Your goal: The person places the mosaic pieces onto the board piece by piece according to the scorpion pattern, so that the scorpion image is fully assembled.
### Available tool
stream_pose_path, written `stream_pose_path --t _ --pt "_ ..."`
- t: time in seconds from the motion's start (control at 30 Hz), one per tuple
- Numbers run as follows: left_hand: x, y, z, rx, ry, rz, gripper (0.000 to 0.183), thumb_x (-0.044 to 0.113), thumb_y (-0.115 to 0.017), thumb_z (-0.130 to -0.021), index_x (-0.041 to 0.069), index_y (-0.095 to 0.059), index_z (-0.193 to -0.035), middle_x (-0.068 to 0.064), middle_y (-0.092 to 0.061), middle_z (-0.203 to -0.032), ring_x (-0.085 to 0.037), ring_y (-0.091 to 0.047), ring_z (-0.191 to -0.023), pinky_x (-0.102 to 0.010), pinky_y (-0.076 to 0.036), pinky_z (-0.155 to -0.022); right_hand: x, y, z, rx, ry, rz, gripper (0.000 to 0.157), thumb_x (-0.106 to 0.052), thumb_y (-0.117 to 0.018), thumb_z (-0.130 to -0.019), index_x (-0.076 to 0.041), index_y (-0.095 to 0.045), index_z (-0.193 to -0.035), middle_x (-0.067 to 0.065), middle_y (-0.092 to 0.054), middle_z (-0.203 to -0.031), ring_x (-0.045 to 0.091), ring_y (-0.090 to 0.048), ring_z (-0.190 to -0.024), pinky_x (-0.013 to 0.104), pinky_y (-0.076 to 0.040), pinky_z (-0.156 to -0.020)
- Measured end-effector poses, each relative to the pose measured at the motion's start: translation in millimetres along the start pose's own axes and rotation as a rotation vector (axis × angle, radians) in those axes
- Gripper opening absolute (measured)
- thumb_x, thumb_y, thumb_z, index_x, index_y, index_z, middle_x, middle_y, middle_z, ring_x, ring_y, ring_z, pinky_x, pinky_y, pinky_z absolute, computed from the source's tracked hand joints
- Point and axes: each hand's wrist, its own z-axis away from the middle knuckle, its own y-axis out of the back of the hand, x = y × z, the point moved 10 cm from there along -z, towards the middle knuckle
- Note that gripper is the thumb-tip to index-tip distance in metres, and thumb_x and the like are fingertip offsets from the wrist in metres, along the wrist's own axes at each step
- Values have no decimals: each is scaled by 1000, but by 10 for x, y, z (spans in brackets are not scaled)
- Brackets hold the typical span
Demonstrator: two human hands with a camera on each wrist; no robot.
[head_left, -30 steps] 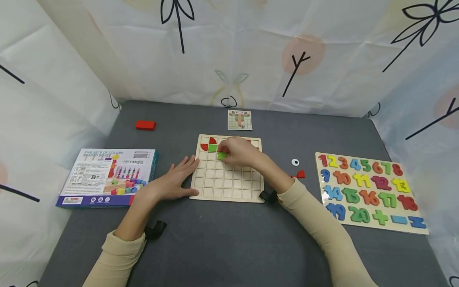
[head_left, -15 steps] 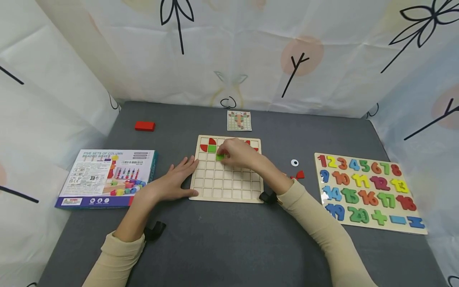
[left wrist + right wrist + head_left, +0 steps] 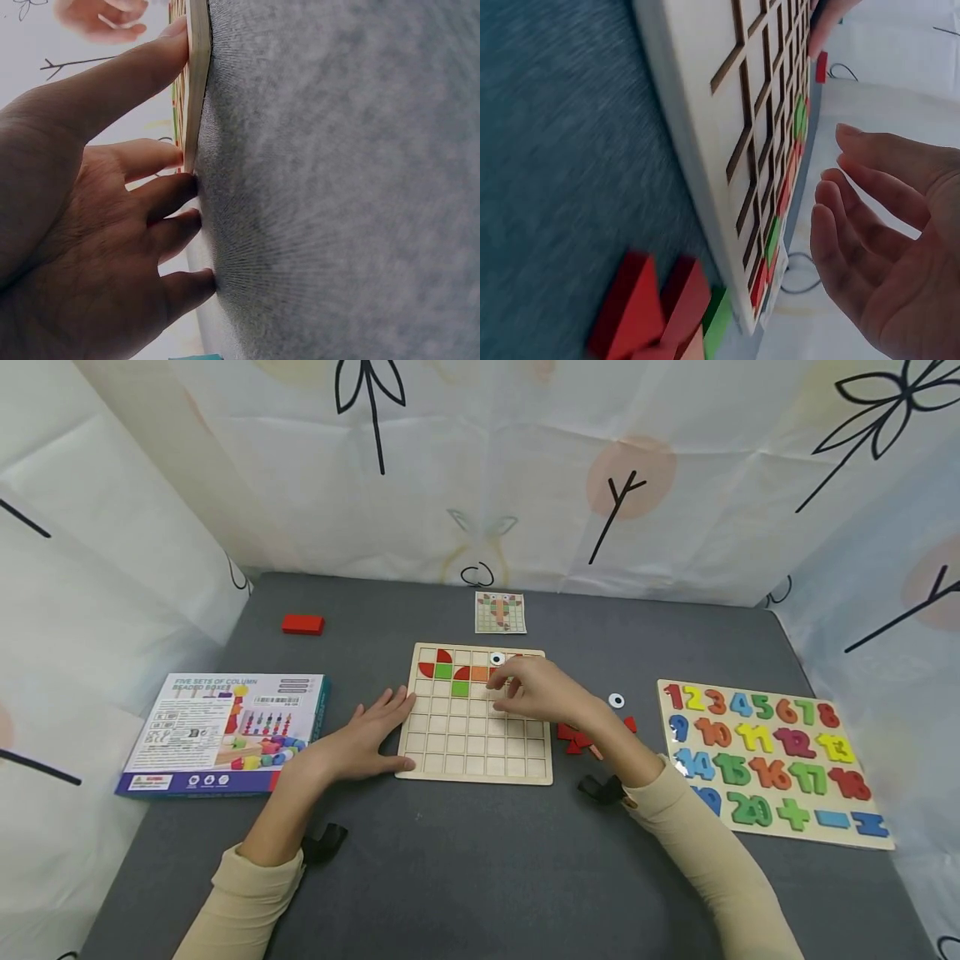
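Observation:
A wooden grid board (image 3: 456, 747) lies on the grey table. My left hand (image 3: 360, 743) rests at its left edge; in the left wrist view the thumb touches the board's side and the fingers (image 3: 180, 292) are spread. My right hand (image 3: 536, 689) hovers over the board's upper right, fingers loosely bent and, in the right wrist view, holding nothing. In the upper rows sit a green square (image 3: 460, 689), another green square (image 3: 443, 671), an orange square (image 3: 479, 673), red quarter-round pieces (image 3: 444, 656) and a white-and-black eye piece (image 3: 497, 658). My right hand hides some cells.
Loose red pieces (image 3: 573, 739) lie right of the board, near a white ring piece (image 3: 616, 701). A pattern card (image 3: 500, 612) and a red block (image 3: 303, 624) stand farther back. A toy box (image 3: 225, 735) is left, a number board (image 3: 780, 764) right.
My right hand has let go of the green square and moved up and right, uncovering red, orange and eye pieces. My left hand has stayed in place.

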Motion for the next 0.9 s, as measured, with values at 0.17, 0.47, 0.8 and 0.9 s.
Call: stream_pose_path --t 0.17,0.47,0.8,0.9 --pt "17 0 1 -3 3 -1 104 38 -81 -98 3 -18 -173 -24 -10 -182 -50 -4 -170 -79 -5 -130 169 138 252 49 -31 -23 25 -14 -84 -95 -4 -80 -118 9 -82 -111 19 -76 -90 36 -63 -80" --pt "11 -3 3 0 9 -6 104 38 -80 -98 3 -18 -174 -23 -10 -183 -50 -4 -170 -79 -5 -131 561 217 587 73 -130 48 23 -11 -84 -94 -3 -80 -116 11 -79 -105 19 -70 -86 34 -57 -77" --pt "11 3 11 -2 7 1 104 37 -80 -99 4 -17 -174 -23 -9 -183 -50 -3 -170 -79 -4 -131 795 165 644 48 -207 73 24 -11 -80 -94 -5 -79 -117 12 -76 -104 15 -65 -82 32 -55 -75" --pt "3 -9 2 -6 11 1 103 37 -80 -99 4 -17 -174 -22 -9 -183 -49 -3 -170 -78 -4 -131 806 174 646 53 -207 77 24 -10 -80 -93 -6 -79 -116 12 -76 -103 15 -66 -81 32 -55 -74"
